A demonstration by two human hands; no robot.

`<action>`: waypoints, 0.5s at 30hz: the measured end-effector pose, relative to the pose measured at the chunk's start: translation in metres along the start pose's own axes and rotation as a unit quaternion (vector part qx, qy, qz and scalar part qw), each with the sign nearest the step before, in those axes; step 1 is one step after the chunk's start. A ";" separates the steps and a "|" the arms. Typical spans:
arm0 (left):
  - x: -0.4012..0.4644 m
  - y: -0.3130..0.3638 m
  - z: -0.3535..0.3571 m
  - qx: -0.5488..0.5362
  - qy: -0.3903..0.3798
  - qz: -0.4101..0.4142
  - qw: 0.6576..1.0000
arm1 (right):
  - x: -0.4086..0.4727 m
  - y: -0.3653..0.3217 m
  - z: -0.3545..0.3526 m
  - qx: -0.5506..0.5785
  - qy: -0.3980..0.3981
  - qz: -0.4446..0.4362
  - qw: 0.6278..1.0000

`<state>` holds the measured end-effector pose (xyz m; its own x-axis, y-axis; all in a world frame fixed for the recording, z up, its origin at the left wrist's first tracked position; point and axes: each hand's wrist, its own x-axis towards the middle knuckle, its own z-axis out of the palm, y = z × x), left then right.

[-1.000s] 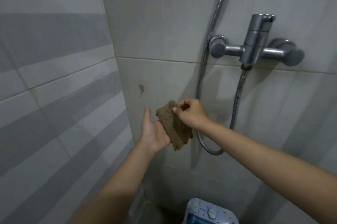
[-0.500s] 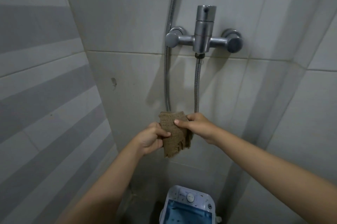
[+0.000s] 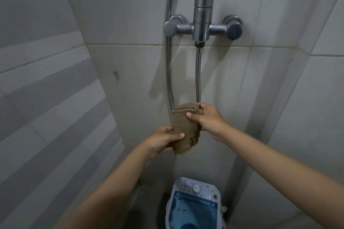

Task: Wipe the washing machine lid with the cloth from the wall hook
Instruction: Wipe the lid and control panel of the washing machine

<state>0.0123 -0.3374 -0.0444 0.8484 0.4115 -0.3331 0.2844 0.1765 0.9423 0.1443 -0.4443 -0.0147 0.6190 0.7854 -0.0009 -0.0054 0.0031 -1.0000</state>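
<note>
Both hands' grip pinches the brown cloth [image 3: 186, 126]; no legible writing.

— What's different from a second ago?

— The left hand [image 3: 163, 140] no longer lies flat and open under the brown cloth [image 3: 186, 128]. Its fingers and thumb now close on the cloth's lower left edge.

— And the other one?

— The right hand [image 3: 208, 119] pinched the top corner before; now it grips the upper right side with the thumb across the front. The cloth is pulled taller between the two hands, folded over at the top, frayed end hanging down.

— Anything else?

— The view has swung. The shower mixer [image 3: 202, 25] sits near the centre now instead of far right, and much more of the washing machine lid [image 3: 193, 210] shows at the bottom, its blue window visible.
</note>
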 end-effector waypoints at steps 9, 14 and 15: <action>-0.005 -0.006 -0.009 -0.068 -0.008 -0.005 0.998 | -0.018 0.000 -0.006 -0.156 -0.125 -0.100 0.975; -0.001 -0.005 -0.024 -0.201 -0.065 0.013 0.977 | -0.029 0.005 -0.004 -0.313 -0.155 -0.156 0.924; 0.001 -0.005 -0.028 -0.234 -0.079 0.005 0.969 | -0.030 0.005 -0.004 -0.351 -0.152 -0.169 0.908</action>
<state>-0.0006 -0.3131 -0.0500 0.9186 0.2792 -0.2797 0.0734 0.5749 0.8149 0.1288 -0.4709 -0.0199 0.2455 0.9482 0.2018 0.7136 -0.0358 -0.6996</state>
